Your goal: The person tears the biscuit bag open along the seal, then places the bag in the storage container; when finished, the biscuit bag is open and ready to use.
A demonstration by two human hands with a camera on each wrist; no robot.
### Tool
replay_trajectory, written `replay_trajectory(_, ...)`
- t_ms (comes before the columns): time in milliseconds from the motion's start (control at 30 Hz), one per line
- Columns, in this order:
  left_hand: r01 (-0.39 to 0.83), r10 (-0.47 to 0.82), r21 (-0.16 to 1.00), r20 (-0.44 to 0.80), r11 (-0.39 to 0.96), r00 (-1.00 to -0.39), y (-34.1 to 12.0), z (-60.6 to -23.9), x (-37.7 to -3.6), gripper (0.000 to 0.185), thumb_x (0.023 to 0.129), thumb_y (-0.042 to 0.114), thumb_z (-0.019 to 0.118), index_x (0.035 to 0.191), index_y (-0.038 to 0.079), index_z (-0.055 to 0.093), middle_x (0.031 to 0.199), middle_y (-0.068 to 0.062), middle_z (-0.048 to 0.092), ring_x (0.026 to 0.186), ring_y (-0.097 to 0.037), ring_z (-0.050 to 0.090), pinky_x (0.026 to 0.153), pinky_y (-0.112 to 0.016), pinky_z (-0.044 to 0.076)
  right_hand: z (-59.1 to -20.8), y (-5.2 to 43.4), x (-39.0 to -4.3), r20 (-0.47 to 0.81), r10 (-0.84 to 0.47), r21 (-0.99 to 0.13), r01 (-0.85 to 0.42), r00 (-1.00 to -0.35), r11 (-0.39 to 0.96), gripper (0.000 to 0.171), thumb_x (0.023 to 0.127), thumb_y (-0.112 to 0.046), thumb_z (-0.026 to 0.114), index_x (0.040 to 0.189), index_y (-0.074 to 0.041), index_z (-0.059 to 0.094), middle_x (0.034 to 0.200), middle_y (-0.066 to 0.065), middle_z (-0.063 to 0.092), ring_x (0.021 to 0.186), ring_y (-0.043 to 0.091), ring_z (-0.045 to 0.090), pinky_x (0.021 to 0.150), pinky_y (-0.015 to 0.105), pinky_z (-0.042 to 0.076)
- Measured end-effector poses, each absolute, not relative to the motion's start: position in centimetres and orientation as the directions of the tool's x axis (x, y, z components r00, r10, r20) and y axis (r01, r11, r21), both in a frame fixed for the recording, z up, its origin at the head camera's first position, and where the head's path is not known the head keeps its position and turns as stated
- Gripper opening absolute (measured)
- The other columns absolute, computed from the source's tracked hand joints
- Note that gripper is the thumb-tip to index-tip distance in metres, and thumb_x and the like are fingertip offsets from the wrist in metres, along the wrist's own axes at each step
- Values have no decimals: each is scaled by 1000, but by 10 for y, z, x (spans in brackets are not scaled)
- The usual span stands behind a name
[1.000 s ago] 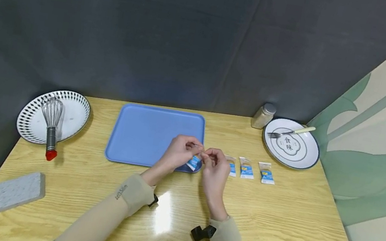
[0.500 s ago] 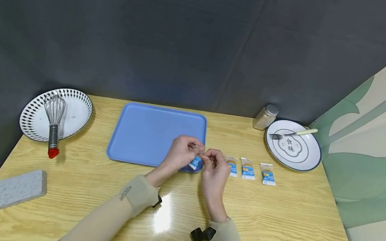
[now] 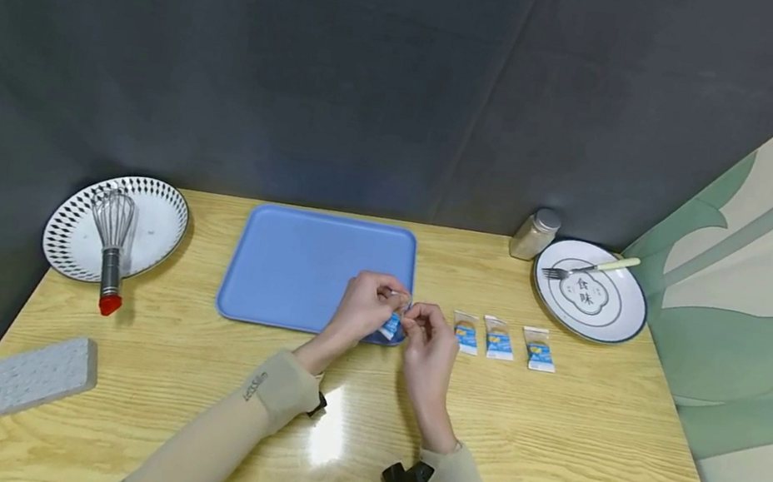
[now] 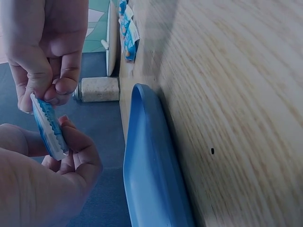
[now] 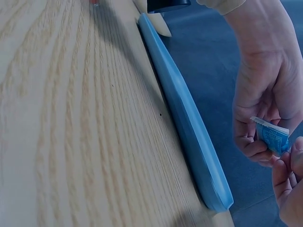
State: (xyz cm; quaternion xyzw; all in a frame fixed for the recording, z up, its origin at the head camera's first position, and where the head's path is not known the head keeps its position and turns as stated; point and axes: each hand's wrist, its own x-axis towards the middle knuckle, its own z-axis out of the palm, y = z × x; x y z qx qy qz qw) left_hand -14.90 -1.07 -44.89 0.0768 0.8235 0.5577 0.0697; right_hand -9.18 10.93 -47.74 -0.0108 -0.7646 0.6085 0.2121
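Both hands, left hand (image 3: 362, 308) and right hand (image 3: 428, 339), pinch one small blue sachet (image 3: 392, 324) with curled fingers, right above the blue tray (image 3: 299, 265) corner.

Tray (image 3: 299, 265): plain blue. Sachets (image 3: 498, 339) right of centre: white and blue. Plate (image 3: 148, 233) at left: black diamond rim on white. Whisk (image 3: 112, 248): red-tipped. Sponge (image 3: 42, 374): grey. Worktop (image 3: 587, 458): pale wood grain.
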Motion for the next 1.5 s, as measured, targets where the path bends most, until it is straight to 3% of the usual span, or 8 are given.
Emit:
replay_trajectory(267,34,207,932,-45,361,-977,-9,-449,-148,15,105,6,69,104,3,84,92,-7,74,78,-18,65,64,-28,49,-477,110,-90,304,260,-938,-240,-916,250,14,96,19,65,90,6,66,83,16,68,76,17,62,65,27,55)
replay_trajectory(1067,21,191,940,-47,340,-980,-9,-457,-148,18,104,1,66,102,3,84,93,-8,76,75,-16,64,60,-26,45,-481,110,-82,294,212,-938,-238,-932,254,18,93,24,63,91,7,64,86,16,67,78,16,61,69,27,55)
replay_trajectory(1300,39,184,949,-20,312,-983,-10,-461,-150,18,101,-3,64,100,-2,83,90,-11,77,63,-12,55,56,-23,41,-483,108,-78,291,192,-935,-236,-937,265,20,94,25,61,90,6,63,87,15,68,79,18,63,69,30,57)
replay_trajectory(1500,29,156,951,-21,308,-988,-12,-464,-152,18,97,-6,66,98,-2,83,85,-11,76,64,-12,55,58,-22,42,-484,105,-74,291,172,-936,-243,-941,255,19,95,24,61,91,5,65,85,14,67,78,19,63,68,30,56)
